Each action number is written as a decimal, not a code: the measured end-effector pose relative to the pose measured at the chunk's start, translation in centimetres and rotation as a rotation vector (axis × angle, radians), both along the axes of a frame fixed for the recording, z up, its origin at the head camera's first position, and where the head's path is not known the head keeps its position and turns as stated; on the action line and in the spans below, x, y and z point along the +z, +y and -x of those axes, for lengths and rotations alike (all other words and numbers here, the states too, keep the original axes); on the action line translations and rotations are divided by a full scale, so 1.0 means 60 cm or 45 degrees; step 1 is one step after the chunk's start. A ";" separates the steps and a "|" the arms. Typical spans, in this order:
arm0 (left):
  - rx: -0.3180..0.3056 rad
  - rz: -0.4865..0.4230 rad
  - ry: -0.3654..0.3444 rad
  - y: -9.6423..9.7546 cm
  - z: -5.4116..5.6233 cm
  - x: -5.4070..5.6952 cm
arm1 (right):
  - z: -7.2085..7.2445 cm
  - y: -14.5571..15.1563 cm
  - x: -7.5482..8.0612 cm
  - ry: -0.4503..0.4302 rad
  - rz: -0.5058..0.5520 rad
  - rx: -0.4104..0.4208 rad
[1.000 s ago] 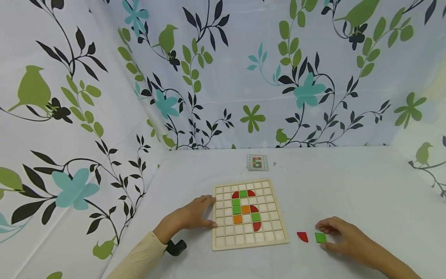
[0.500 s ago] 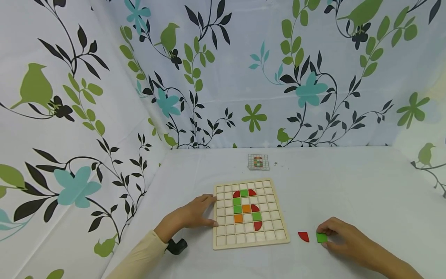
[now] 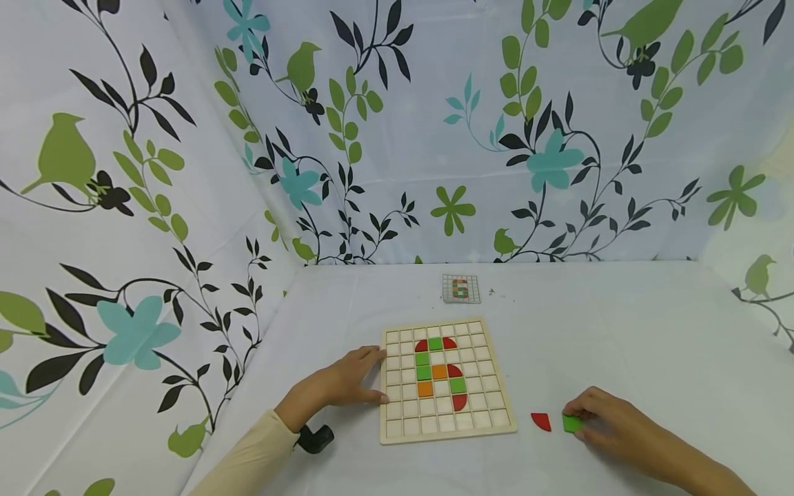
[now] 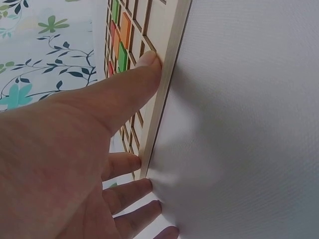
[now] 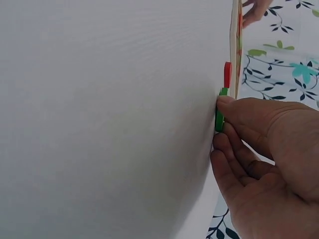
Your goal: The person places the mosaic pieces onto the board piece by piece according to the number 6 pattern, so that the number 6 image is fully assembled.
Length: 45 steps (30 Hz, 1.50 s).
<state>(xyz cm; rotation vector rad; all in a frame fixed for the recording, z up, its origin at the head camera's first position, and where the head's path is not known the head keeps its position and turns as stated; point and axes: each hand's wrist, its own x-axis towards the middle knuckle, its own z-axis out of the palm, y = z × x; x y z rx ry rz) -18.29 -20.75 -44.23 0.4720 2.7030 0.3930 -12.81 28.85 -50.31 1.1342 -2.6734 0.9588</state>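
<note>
A wooden grid board [image 3: 448, 437] lies on the white tabletop, with red, green and orange tiles set in several of its squares. My left hand [image 3: 344, 379] rests at the board's left edge. In the left wrist view its thumb [image 4: 134, 82] lies over the frame, and the other fingertips are along the side. Right of the board, my right hand [image 3: 614, 427] pinches a loose green square tile [image 3: 571, 424] between thumb and fingers, down at the cloth. Just left of that tile is a loose red quarter-circle tile [image 3: 541, 421].
Behind the board lies a small card [image 3: 461, 288] printed with a coloured grid pattern. Some specks are on the cloth beside it. A black object [image 3: 315, 439] sits under the left wrist. A patterned curtain [image 3: 397, 138] with leaves and birds hangs at the back and sides.
My right thumb and fingers have closed in on the green square tile, which now shows less between them. The left hand and the board stay in place.
</note>
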 end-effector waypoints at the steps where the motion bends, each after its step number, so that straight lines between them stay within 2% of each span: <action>1: 0.001 -0.001 -0.002 0.000 0.000 0.000 | 0.001 -0.003 0.001 -0.003 -0.008 -0.005; 7: -0.009 -0.008 -0.011 -0.003 0.001 0.000 | 0.011 -0.029 0.018 -0.021 -0.043 -0.032; 11: -0.019 -0.001 -0.008 -0.004 0.003 -0.003 | 0.024 -0.059 0.040 -0.133 -0.087 -0.048; 18: -0.018 -0.022 -0.014 -0.003 0.000 0.004 | 0.045 -0.128 0.081 -0.324 -0.153 -0.086; 23: -0.013 -0.012 -0.010 -0.001 -0.002 0.005 | 0.056 -0.177 0.095 -0.379 -0.136 -0.067; 28: -0.010 -0.015 -0.010 0.002 -0.003 0.007 | 0.065 -0.218 0.091 -0.389 -0.126 -0.014; 35: -0.009 -0.011 -0.002 0.000 -0.003 0.006 | 0.068 -0.278 0.084 -0.432 -0.115 -0.011; 41: -0.002 -0.012 -0.005 -0.001 -0.003 0.006 | 0.059 -0.318 0.080 -0.306 -0.172 0.062; 45: -0.006 -0.019 -0.010 -0.003 -0.005 0.007 | 0.053 -0.332 0.081 -0.262 -0.205 0.091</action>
